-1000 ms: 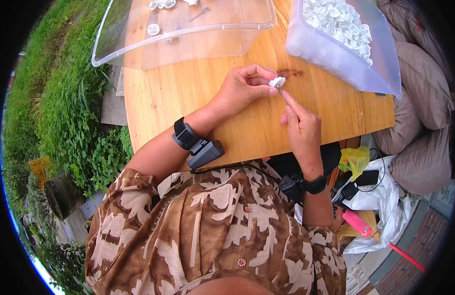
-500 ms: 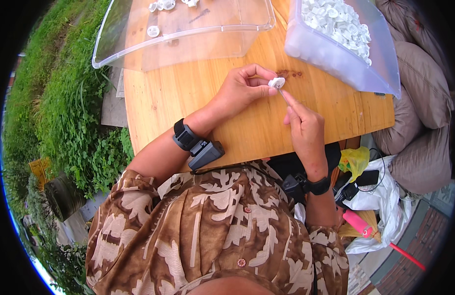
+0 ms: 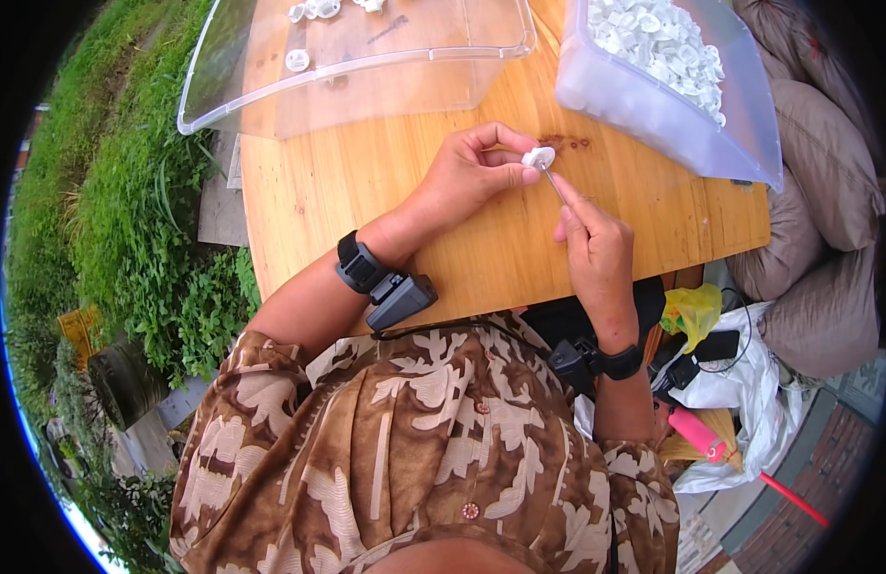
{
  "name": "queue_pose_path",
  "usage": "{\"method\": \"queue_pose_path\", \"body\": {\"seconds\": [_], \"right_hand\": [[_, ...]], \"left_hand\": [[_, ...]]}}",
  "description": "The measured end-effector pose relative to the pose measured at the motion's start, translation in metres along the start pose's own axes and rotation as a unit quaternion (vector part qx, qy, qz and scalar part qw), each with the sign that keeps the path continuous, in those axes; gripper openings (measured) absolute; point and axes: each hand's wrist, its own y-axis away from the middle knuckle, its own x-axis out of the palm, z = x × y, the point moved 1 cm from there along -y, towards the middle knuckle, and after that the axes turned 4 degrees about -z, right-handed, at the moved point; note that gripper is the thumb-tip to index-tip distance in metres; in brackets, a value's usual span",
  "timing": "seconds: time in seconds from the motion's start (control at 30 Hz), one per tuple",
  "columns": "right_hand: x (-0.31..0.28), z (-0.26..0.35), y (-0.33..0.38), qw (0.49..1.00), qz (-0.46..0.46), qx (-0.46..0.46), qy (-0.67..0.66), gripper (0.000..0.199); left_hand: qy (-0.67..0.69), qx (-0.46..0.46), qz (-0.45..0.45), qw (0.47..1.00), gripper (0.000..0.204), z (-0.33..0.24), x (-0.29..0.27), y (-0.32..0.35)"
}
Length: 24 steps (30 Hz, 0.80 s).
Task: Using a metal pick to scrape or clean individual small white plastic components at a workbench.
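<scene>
Between the thumb and fingers of my left hand (image 3: 483, 165) is a small round white plastic part (image 3: 540, 157), held above the wooden table. My right hand (image 3: 593, 234) grips a thin metal rod-like tool (image 3: 555, 187), whose tip meets the near side of the white part. My index finger lies along the tool, and its handle end is hidden in my hand. Beyond my hands, to the left, a clear plastic bin (image 3: 366, 72) has several similar white parts (image 3: 298, 60) in it. A second translucent bin (image 3: 644, 143) at the right holds a heap of white plastic pieces (image 3: 658, 43).
The wooden table (image 3: 366, 172) has a rounded left side and a near edge close to my body. Stuffed grey-brown sacks (image 3: 816, 143) stand at its right. Below them lie a white bag (image 3: 749, 383), a yellow bag (image 3: 690, 316) and a pink cylinder (image 3: 696, 433). Grass grows at the left.
The tool's tip has shifted slightly on the white part, and more of its metal shaft shows. The white part is turned a little. Both hands stay in nearly the same place.
</scene>
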Motion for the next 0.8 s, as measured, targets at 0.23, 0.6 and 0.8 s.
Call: {"method": "queue_pose_path", "body": {"seconds": [0.23,0.6,0.8], "right_hand": [[0.0022,-0.0017,-0.0007,1.0,-0.004,-0.003,-0.009,0.033],[0.0044,-0.0022,-0.0004,1.0,-0.012,-0.006,-0.012,0.033],[0.0054,-0.0011,-0.0012,1.0,-0.005,-0.003,-0.005,0.033]], "left_hand": [[-0.002,0.001,0.002,1.0,0.02,-0.0012,0.0005,0.0003],[-0.003,0.005,-0.002,1.0,0.019,0.002,-0.0001,0.0],[-0.025,0.026,-0.011,0.999,0.017,0.0019,0.0007,0.0008]]}}
